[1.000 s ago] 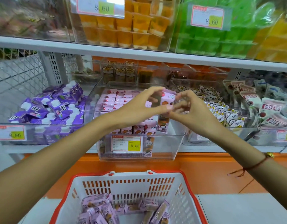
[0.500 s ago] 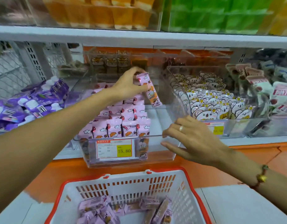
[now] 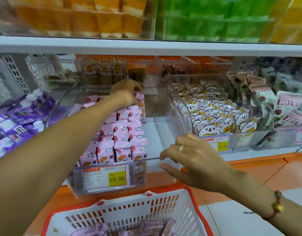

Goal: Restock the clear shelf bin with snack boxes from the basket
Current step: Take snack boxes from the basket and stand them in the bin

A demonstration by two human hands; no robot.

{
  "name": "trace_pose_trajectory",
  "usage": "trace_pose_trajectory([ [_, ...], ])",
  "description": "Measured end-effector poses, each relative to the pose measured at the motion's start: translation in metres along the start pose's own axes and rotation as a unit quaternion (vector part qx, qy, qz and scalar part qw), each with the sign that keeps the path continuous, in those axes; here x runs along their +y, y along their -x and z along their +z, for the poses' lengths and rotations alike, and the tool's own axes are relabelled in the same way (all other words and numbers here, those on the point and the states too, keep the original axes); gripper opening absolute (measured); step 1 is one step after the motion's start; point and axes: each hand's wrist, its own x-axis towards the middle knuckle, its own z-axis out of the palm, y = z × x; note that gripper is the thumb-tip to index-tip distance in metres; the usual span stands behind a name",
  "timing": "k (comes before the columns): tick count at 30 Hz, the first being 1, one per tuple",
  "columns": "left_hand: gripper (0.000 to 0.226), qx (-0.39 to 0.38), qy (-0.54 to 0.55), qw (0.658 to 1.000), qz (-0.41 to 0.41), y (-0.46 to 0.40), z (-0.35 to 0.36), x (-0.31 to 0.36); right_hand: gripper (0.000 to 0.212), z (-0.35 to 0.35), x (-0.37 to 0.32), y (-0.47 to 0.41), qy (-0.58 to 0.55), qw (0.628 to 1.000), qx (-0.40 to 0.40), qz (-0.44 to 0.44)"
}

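Up back, left hand [image 3: 127, 92] grips a pink snack box [image 3: 140, 97]; right hand [image 3: 194, 160] relaxed above the 15.80 tag [image 3: 105, 177]

bin [image 3: 163, 116]: clear glossy plastic | snack boxes [image 3: 124, 133]: shiny pink film wrap | basket [image 3: 129, 212]: matt white slotted plastic, red rim

A white and red price label [image 3: 105, 178] on the near front wall of the clear plastic shelf bin [image 3: 163, 171] reads "15.80" on its yellow patch. To the right, a like label [image 3: 220, 145] on the neighbouring clear bin's front seems to read "16.80". Other print is too blurred to read.
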Motion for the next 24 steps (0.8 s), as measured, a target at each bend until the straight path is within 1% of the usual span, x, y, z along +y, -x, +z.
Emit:
trace_pose_trajectory([
  [3, 0.046, 0.010, -0.050, 0.998, -0.022, -0.005, 0.005, 0.001, 0.018, 0.001, 0.001, 0.001, -0.001, 1.000, -0.005, -0.001],
  [7, 0.043, -0.017, -0.100, 0.994, -0.031, -0.006, 0.011, 0.001, 0.021, 0.001, 0.001, 0.003, -0.001, 1.000, -0.021, -0.001],
  [9, 0.039, -0.039, -0.094, 0.994, -0.032, -0.005, 0.008, 0.001, 0.022, 0.000, 0.000, 0.002, -0.001, 1.000, -0.025, 0.001],
  [12, 0.038, -0.073, -0.027, 0.996, -0.037, 0.003, -0.007, 0.003, 0.022, -0.002, -0.002, 0.002, 0.002, 0.999, -0.033, 0.005],
  [14, 0.038, -0.051, 0.040, 0.997, -0.036, 0.016, -0.019, 0.013, 0.022, -0.007, -0.004, 0.002, -0.008, 1.000, -0.022, 0.017],
  [16, 0.035, -0.003, 0.107, 0.994, -0.022, 0.042, -0.035, 0.029, 0.023, -0.015, -0.009, 0.004, -0.018, 0.999, 0.030, 0.014],
  [18, 0.028, 0.059, 0.148, 0.987, 0.024, 0.085, -0.052, 0.047, 0.023, -0.023, -0.015, 0.010, -0.019, 0.997, 0.076, -0.017],
  [19, 0.022, 0.087, 0.167, 0.981, 0.054, 0.112, -0.059, 0.056, 0.025, -0.024, -0.019, 0.015, -0.031, 0.996, 0.076, -0.028],
  [20, 0.019, 0.107, 0.183, 0.974, 0.082, 0.142, -0.066, 0.063, 0.027, -0.023, -0.024, 0.022, -0.050, 0.996, 0.058, -0.034],
  [21, 0.017, 0.109, 0.193, 0.969, 0.106, 0.171, -0.072, 0.068, 0.027, -0.020, -0.030, 0.028, -0.066, 0.997, 0.018, -0.031],
  [22, 0.017, 0.089, 0.199, 0.968, 0.123, 0.198, -0.074, 0.072, 0.026, -0.014, -0.037, 0.034, -0.078, 0.995, -0.054, -0.018],
  [23, 0.018, 0.051, 0.197, 0.970, 0.131, 0.221, -0.070, 0.073, 0.025, -0.006, -0.044, 0.040, -0.083, 0.985, -0.154, 0.004],
  [24, 0.021, 0.002, 0.179, 0.975, 0.133, 0.242, -0.062, 0.072, 0.025, 0.006, -0.049, 0.046, -0.083, 0.962, -0.258, 0.026],
])
